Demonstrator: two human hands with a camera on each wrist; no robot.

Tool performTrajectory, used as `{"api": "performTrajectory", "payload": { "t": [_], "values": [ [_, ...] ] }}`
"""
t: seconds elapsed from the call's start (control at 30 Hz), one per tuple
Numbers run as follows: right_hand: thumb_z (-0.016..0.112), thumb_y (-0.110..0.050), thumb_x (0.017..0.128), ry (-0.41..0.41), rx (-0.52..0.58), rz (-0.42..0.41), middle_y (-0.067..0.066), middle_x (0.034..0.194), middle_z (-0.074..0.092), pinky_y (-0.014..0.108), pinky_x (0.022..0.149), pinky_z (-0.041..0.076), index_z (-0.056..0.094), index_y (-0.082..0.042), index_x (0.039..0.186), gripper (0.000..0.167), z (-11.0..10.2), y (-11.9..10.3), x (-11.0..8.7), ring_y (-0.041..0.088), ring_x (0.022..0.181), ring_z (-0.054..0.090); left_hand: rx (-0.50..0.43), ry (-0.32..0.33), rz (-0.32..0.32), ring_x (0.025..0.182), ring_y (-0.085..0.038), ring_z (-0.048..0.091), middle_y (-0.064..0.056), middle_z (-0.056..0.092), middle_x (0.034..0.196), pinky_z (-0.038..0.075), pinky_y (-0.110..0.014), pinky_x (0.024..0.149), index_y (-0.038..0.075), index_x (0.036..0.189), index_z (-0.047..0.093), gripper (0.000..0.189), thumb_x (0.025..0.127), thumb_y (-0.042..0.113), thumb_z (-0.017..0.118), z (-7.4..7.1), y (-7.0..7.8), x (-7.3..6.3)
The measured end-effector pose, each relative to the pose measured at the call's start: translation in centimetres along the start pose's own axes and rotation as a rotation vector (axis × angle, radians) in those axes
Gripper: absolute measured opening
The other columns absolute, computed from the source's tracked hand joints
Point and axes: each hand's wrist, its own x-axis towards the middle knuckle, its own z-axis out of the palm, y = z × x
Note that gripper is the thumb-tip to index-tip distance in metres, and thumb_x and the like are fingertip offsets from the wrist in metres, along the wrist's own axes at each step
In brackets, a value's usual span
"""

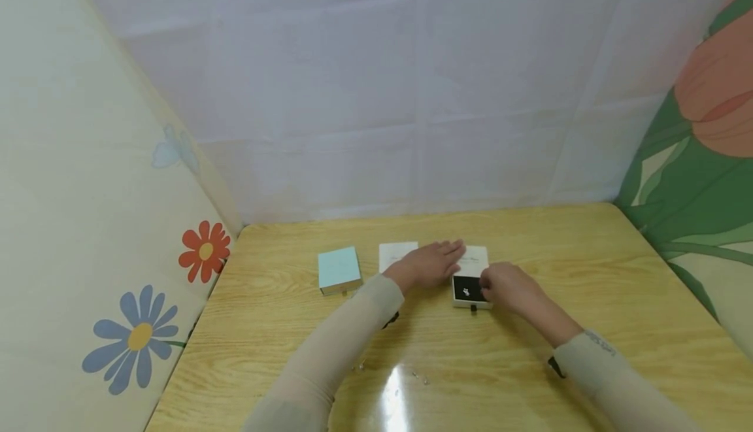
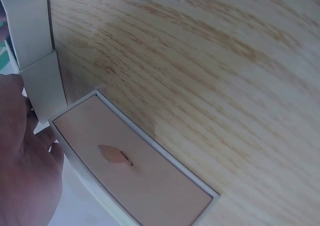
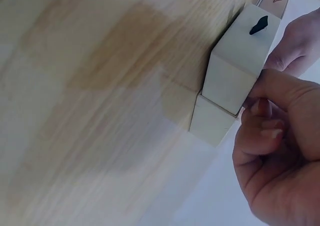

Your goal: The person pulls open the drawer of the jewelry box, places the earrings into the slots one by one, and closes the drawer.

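A white jewelry box (image 1: 478,259) has its drawer (image 1: 461,303) pulled out toward the front. On the drawer's black insert sits a small shiny piece of jewelry (image 1: 467,292). My left hand (image 1: 432,263) lies with extended fingers across the left side of this box. My right hand (image 1: 510,286) is at the drawer's right side, fingers curled and fingertips over the black insert. In the right wrist view, thumb and forefinger meet at the drawer's upper edge (image 3: 255,74); I cannot tell whether they pinch anything. The drawer's dark pull tab (image 3: 259,24) points forward.
Left of the open box is another white box (image 1: 395,252), partly behind my left hand; its pinkish front (image 2: 145,186) carries a pull tab. A light-blue box (image 1: 339,268) stands farther left. Several tiny shiny pieces (image 1: 361,366) lie on the wooden table (image 1: 265,327) near its front.
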Motion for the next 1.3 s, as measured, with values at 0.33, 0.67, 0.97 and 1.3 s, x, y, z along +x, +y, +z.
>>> {"api": "performTrajectory", "payload": {
  "t": [0.33, 0.67, 0.97, 1.3],
  "values": [
    [0.074, -0.012, 0.088, 0.045, 0.020, 0.075, 0.017, 0.098, 0.075, 0.052, 0.080, 0.059, 0.078, -0.002, 0.098, 0.015, 0.2, 0.0, -0.6, 0.033, 0.088, 0.071, 0.013, -0.010, -0.011, 0.156, -0.019, 0.013, 0.000, 0.004, 0.171, 0.012, -0.031, 0.127, 0.016, 0.164, 0.006, 0.057, 0.113, 0.039, 0.016, -0.1, 0.1, 0.2],
    [0.072, -0.011, 0.089, 0.070, 0.049, 0.099, 0.017, 0.094, 0.075, 0.047, 0.072, 0.061, 0.077, 0.000, 0.097, 0.014, 0.5, -0.2, -0.8, 0.027, 0.079, 0.070, 0.014, 0.002, -0.012, 0.156, -0.018, 0.013, 0.001, 0.005, 0.171, 0.013, -0.031, 0.127, 0.016, 0.164, 0.007, 0.058, 0.113, 0.040, 0.016, 0.1, 0.0, 0.2],
    [0.074, -0.014, 0.091, 0.097, 0.000, 0.093, 0.004, 0.078, 0.070, 0.033, 0.058, 0.055, 0.074, -0.004, 0.087, 0.010, 0.8, -0.3, -0.7, 0.014, 0.063, 0.059, 0.017, 0.003, -0.016, 0.156, -0.018, 0.012, 0.002, 0.003, 0.171, 0.012, -0.031, 0.127, 0.017, 0.164, 0.006, 0.058, 0.113, 0.041, 0.015, 0.4, -0.1, 0.5],
    [0.073, -0.010, 0.089, 0.081, 0.047, 0.088, 0.007, 0.083, 0.071, 0.036, 0.062, 0.058, 0.075, -0.001, 0.093, 0.009, 1.1, 0.0, -0.5, 0.016, 0.068, 0.062, 0.020, 0.000, 0.000, 0.156, -0.019, 0.013, 0.001, 0.003, 0.171, 0.010, -0.029, 0.127, 0.017, 0.164, 0.005, 0.058, 0.113, 0.041, 0.014, 0.6, -0.3, 0.5]
  ]
}}
